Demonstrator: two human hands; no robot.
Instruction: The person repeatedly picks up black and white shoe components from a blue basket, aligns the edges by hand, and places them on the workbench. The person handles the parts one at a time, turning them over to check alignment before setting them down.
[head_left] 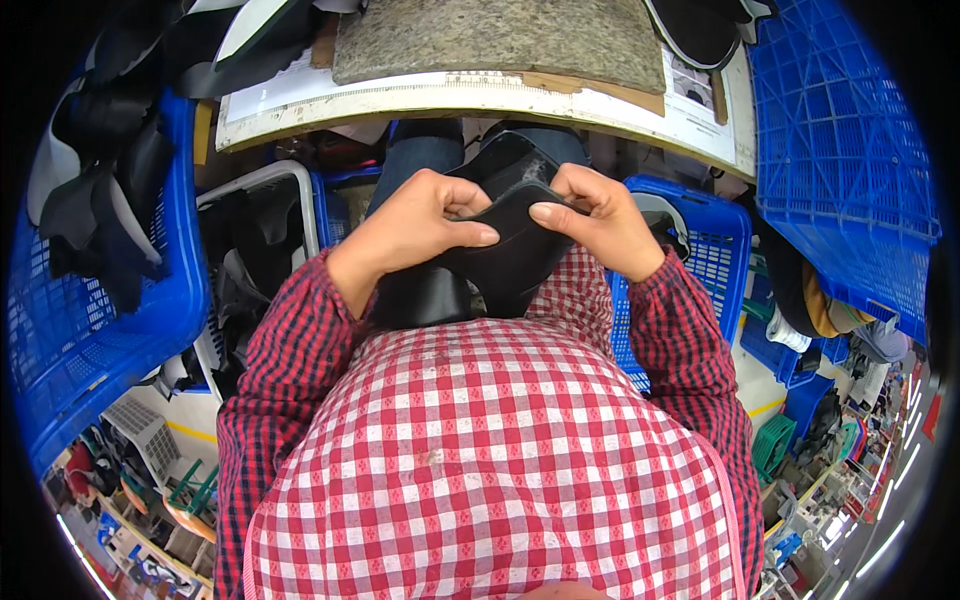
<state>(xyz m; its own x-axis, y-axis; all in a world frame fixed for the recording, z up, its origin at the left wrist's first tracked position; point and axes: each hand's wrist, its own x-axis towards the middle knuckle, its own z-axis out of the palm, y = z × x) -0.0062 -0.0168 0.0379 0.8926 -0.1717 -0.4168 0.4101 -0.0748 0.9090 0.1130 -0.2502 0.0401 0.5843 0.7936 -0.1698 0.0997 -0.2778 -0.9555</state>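
Note:
A black, leather-like piece (512, 245) lies over my lap, its upper edge lifted between my two hands. My left hand (425, 222) pinches that edge, thumb on the near face and fingers curled behind it. On the other side my right hand (605, 215) grips the same edge, with its thumb pressed on the near face and its fingers behind. A greyish, rough inner face shows between the hands. The lower part of the piece drapes over my red checked apron (480, 440), with a shiny black section (428, 296) below my left hand.
Ahead is a white worktable (400, 108) bearing a stone slab (500, 45). Black and white cut pieces (100, 190) hang over a blue crate (185, 250) at left. A grey-rimmed basket (306, 200) holds dark pieces. Blue crates (735, 260) stand at right, one (850, 150) tilted.

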